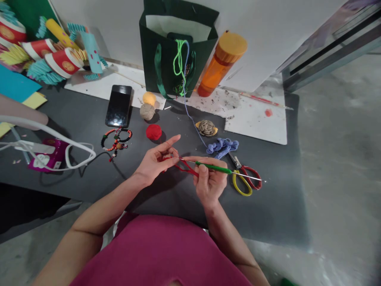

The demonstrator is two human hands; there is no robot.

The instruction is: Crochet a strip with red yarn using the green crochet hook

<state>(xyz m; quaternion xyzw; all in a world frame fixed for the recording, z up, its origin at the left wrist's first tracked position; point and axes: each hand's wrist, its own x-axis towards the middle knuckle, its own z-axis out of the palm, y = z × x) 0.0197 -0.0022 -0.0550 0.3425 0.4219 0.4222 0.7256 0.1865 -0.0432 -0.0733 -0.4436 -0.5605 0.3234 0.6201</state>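
My right hand is closed around a crochet hook with a green grip and metal ends. The hook's left tip reaches my left hand, which pinches red yarn between thumb and fingers, index finger extended. A red strand runs between both hands, and its right end meets my right fingers. Just above my left hand lies a ball of red yarn. Behind my right hand are a blue-purple crocheted piece and a grey-brown crocheted flower. Scissors with red and yellow handles lie right of it.
A dark green paper bag with yarn hanging out stands at the back, beside an orange bottle. A phone, beaded bracelets, beige yarn and yellow yarn lie left. A white cable crosses the left side.
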